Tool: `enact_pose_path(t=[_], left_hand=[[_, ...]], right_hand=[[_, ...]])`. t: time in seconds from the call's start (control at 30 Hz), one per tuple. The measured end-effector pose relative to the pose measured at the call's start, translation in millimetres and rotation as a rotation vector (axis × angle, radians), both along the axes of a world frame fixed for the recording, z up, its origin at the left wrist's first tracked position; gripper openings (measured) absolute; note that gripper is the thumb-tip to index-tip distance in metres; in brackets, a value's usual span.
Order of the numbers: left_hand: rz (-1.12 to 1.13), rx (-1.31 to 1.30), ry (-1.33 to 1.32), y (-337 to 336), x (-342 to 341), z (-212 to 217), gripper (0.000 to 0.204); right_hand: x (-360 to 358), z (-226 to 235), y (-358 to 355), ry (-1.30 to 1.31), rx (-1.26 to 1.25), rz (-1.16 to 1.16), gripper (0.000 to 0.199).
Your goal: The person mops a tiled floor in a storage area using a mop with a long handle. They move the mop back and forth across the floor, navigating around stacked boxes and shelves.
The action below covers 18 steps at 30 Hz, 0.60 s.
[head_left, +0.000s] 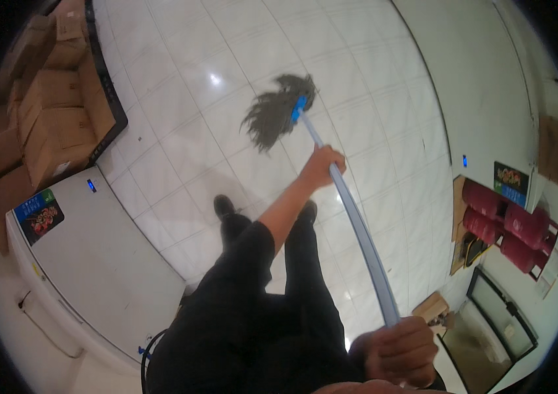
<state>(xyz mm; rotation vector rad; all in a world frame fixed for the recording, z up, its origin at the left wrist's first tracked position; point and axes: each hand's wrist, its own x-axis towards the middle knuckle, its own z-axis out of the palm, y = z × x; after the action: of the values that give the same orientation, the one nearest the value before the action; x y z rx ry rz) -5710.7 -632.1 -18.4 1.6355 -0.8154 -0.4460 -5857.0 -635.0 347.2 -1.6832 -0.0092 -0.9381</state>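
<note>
A string mop with a long pale blue-grey handle (365, 246) slants across the view from lower right to upper middle. Its grey strands (272, 115) fan out on the tiled floor, spread to the left of a blue clamp (299, 108). My left hand (322, 167) is closed round the lower handle, not far from the mop head. At the upper end of the handle, my right hand (400, 351) is wrapped in a fist near my body. The very tip of the handle is hidden by that fist.
White floor tiles (180, 111) lie around my dark shoes (224, 206). On the left stand a white chest freezer (102, 253) and stacked cardboard boxes (59, 125). Another white freezer (476, 72), red gas cylinders (522, 226) and a glass-lidded case (499, 322) line the right.
</note>
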Motion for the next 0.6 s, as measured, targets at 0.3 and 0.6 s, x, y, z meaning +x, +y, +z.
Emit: enact_pose_path(t=[0.3,0.6], left_hand=[[0.052,0.197,0.214,84,-54,12,0.019],[-0.238,0.112,-0.213,133,-14,5,0.016]], right_hand=[[24,28,5,0.041,0.183,0.084,0.023],[34,18,35,-0.012,0.153,0.358,0.024]])
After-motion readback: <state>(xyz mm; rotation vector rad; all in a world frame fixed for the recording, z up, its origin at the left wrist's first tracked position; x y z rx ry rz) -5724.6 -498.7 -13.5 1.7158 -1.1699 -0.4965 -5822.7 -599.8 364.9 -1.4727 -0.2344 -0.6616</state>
